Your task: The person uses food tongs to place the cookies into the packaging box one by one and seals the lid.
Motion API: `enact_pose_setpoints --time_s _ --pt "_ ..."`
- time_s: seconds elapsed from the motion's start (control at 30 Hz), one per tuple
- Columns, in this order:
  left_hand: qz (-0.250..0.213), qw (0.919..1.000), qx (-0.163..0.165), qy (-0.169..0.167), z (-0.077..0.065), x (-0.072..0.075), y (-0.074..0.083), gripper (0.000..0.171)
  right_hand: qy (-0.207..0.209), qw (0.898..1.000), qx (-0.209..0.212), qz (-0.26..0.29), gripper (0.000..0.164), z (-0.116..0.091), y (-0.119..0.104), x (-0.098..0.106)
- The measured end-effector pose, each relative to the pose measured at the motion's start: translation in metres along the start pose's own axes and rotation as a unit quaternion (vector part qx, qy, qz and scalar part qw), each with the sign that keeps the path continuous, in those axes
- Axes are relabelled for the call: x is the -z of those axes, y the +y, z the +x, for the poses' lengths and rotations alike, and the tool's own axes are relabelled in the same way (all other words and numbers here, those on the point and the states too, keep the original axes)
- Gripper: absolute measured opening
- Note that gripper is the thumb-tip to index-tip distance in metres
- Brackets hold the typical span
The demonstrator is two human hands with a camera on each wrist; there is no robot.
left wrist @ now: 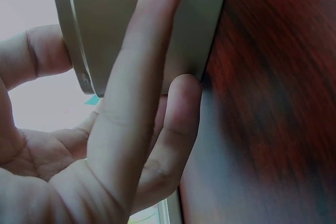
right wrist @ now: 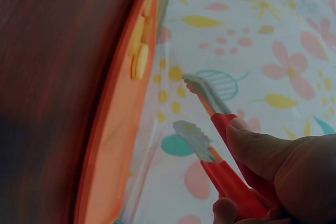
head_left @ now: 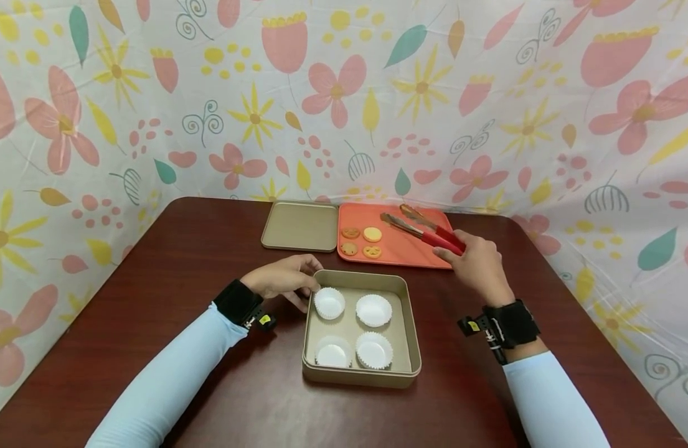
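Note:
A square gold tin stands on the table with several white fluted paper cups inside. My left hand holds the tin at its far left corner. In the left wrist view, fingers lie against the tin's outer wall and one fingertip touches near its rim. My right hand grips red-handled metal tongs over the right part of an orange tray. The tongs' tips are spread apart with nothing between them. Several small cookies lie on the tray's left side.
A flat gold lid-like tray lies left of the orange tray at the table's back edge. The dark brown table runs up to a flower-printed curtain behind and at both sides.

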State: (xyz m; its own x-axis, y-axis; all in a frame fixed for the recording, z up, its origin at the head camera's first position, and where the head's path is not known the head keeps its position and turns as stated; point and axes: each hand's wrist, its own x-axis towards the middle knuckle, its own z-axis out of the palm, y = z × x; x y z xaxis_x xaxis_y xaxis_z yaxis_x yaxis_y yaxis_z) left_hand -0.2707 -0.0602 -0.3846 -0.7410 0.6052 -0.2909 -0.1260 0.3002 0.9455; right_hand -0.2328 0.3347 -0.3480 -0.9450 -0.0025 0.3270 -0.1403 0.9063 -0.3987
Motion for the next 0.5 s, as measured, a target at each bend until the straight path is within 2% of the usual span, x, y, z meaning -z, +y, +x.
enact_pose_setpoints --time_s 0.23,0.5 --pt "-0.005 0.9999 -0.006 -0.009 0.002 -0.002 0.001 0.045 -0.006 1.000 0.019 0.000 0.052 0.003 -0.001 -0.008" --pt "-0.004 1.0000 0.003 -0.005 0.001 0.003 -0.001 0.045 -0.029 0.999 0.030 -0.007 0.049 0.008 -0.005 -0.020"
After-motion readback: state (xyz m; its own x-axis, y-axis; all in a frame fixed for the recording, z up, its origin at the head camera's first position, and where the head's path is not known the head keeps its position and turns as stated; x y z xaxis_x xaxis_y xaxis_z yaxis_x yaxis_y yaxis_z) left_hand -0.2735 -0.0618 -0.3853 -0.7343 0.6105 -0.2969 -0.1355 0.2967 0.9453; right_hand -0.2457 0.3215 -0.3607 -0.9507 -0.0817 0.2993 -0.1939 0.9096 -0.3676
